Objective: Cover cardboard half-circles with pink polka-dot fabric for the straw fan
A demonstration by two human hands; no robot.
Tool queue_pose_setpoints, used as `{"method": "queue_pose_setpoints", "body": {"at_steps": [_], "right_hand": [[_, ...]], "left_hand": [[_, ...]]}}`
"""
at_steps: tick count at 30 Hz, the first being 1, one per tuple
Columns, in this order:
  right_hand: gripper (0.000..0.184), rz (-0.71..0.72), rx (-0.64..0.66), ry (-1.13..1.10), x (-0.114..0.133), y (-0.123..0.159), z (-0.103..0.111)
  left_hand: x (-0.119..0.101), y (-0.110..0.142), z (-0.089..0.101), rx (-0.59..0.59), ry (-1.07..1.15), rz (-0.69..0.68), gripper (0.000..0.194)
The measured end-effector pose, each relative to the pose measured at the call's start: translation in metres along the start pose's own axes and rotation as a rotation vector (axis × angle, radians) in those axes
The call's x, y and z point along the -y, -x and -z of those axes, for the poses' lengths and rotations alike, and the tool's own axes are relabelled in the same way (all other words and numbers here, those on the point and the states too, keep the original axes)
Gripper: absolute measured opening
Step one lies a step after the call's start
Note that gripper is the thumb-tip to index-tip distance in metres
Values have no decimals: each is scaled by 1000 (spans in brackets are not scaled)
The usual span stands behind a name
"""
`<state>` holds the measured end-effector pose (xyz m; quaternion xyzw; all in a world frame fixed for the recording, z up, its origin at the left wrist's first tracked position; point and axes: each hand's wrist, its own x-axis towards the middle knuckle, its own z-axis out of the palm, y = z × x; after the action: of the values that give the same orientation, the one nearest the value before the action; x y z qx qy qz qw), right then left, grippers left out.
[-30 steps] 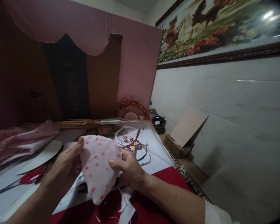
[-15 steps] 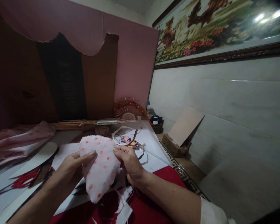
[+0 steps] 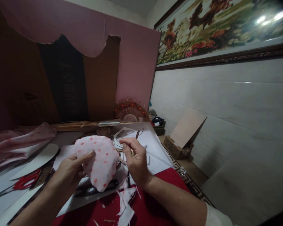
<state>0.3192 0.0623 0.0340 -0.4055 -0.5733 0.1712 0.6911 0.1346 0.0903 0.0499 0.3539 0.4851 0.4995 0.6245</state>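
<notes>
My left hand (image 3: 72,169) grips a pale pink piece of cloth (image 3: 100,160) with red dots by its left side, thumb lying on top. The piece has a rounded top and narrows toward the bottom. Just right of it, apart from the cloth, my right hand (image 3: 136,160) is raised with thumb and forefinger pinched together. Whatever may be in that pinch is too small to make out. Below the cloth lies a black tool (image 3: 96,188), partly covered. White fabric scraps (image 3: 126,201) with frayed threads rest on the red cloth (image 3: 153,204).
Red-handled scissors (image 3: 25,182) lie at the left beside a white curved cutout (image 3: 37,158). Behind them is bunched dotted fabric (image 3: 21,141). Thin sticks (image 3: 68,126) run along the back, near a pin-studded fan shape (image 3: 130,111). A large cardboard panel (image 3: 99,84) stands behind.
My right hand has let go of the cloth's right edge and moved up and right, fingers pinched. The cloth has shifted slightly left and up in my left hand.
</notes>
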Motion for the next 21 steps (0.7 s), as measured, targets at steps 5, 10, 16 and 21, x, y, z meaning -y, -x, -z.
{"method": "queue_pose_setpoints", "body": {"at_steps": [5,10,16,21], "right_hand": [[18,-27,134,23,-2,3,-2],[20,-178,193,-35,-7,7,-5],[26,-547,215,-417,-8,6,-8],[27,-724,202,-503,-6,5,-8]], "left_hand": [[5,0,-1,58,-47,-38,16],[4,6,-4,60,-51,-33,19],[6,7,-6,109,-5,-31,31],[13,2,-1,123,6,3,43]]}}
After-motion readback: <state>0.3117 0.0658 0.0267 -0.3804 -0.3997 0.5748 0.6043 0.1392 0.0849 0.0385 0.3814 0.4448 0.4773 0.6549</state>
